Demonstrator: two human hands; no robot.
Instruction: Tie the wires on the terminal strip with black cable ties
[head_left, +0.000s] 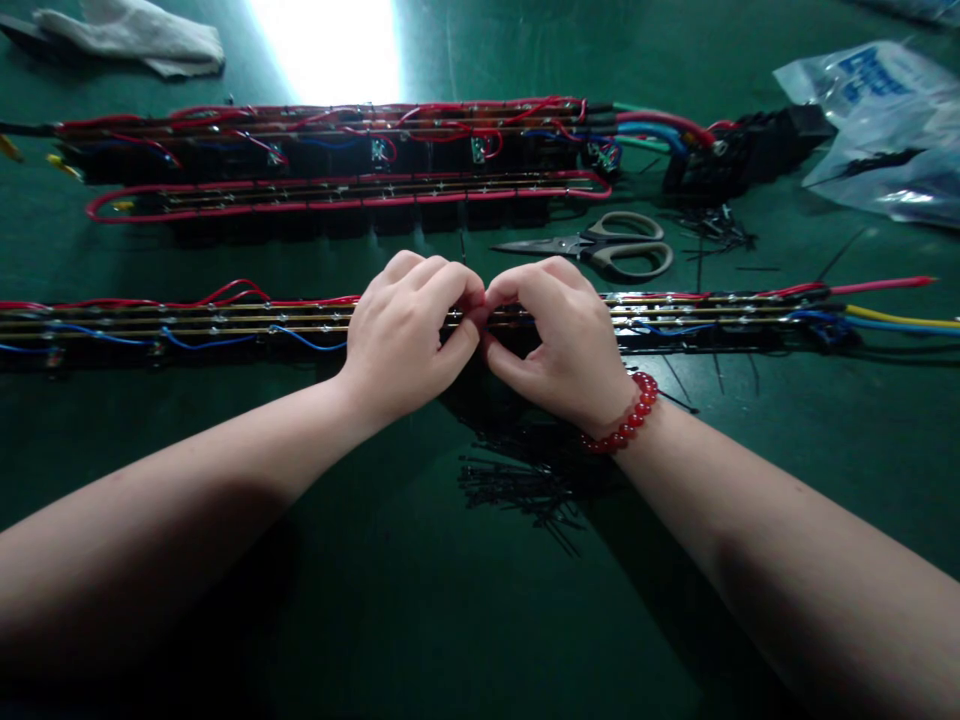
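A long black strip with brass-coloured rails and red and blue wires (187,325) runs across the table under both hands. Over its middle, my left hand (409,330) is closed in a pinch, thumb against forefinger. My right hand (559,335), with a red bead bracelet above it, pinches right beside it, and the fingertips of the two hands meet. Whatever lies between the fingers is hidden. Thin black cable ties stick out from the strip to the right of my right hand. A pile of loose black cable ties (517,485) lies just below the hands.
Scissors (600,245) lie beyond the hands. Behind them are two more wired strips, one with a red wire loop (349,195), the other (322,125) with thick cables. Cable-tie scraps (716,228), a plastic bag (885,130) and a whitish cloth (142,35) lie around.
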